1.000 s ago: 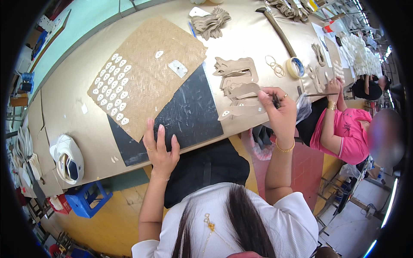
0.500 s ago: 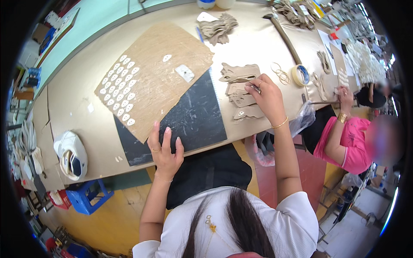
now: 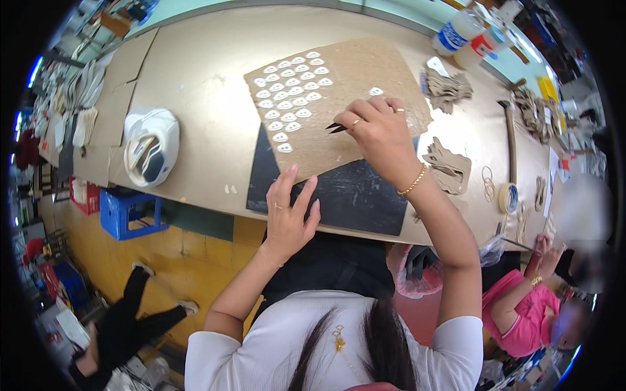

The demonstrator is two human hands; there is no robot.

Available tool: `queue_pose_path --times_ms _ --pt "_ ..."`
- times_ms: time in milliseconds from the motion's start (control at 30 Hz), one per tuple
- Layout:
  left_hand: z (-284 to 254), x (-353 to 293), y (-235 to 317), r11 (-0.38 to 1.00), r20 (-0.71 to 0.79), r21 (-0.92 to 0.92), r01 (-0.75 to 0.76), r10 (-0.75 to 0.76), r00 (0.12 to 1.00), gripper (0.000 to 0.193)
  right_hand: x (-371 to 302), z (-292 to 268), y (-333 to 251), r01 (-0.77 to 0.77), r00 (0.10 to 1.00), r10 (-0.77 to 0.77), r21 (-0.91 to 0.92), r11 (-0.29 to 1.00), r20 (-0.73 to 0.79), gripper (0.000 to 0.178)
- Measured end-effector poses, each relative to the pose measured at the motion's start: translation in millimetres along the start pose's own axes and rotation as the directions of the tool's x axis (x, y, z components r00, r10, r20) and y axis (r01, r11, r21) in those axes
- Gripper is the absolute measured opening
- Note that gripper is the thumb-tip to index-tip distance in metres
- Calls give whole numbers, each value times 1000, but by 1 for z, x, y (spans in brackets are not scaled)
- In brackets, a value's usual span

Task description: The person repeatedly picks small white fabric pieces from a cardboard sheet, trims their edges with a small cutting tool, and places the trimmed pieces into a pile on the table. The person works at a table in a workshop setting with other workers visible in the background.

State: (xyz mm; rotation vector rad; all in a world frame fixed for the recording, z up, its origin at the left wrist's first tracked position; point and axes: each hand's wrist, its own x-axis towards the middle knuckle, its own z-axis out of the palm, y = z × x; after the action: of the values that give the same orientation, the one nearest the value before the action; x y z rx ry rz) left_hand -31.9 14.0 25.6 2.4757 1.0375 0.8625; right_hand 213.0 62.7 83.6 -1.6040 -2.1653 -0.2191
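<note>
My right hand (image 3: 381,133) is closed on dark pointed tweezers (image 3: 335,128), tips toward the left, over a brown sheet (image 3: 352,72). Rows of small white oval pieces with holes (image 3: 285,104) cover the sheet's left part. One lone white piece (image 3: 376,92) lies just beyond my right hand. My left hand (image 3: 291,212) has its fingers spread, fingertips at the sheet's near edge. Under the sheet lies a black board (image 3: 365,195). Stacked taupe cut pieces (image 3: 450,166) sit right of the board, partly hidden by my right forearm.
Bottles (image 3: 458,32) and a taupe bundle (image 3: 448,88) stand far right. A hammer (image 3: 510,140), tape roll (image 3: 507,197) and rubber bands (image 3: 488,184) lie on the right. A white container (image 3: 151,146) is at left, a blue stool (image 3: 130,212) below. A co-worker in pink (image 3: 521,313) sits right.
My right hand has moved left from the taupe stack to over the brown sheet, tweezers still held. The view has swung left. A person in black now shows at lower left.
</note>
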Motion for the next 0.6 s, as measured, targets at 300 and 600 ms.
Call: queue_pose_path --times_ms 300,600 --pt "-11 8 -26 985 -26 104 141 -139 990 42 44 32 -45 302 946 -305 45 952 106 11" --pt "-13 20 -44 989 -28 120 89 -87 996 32 58 36 -57 379 904 -371 5 926 210 11"
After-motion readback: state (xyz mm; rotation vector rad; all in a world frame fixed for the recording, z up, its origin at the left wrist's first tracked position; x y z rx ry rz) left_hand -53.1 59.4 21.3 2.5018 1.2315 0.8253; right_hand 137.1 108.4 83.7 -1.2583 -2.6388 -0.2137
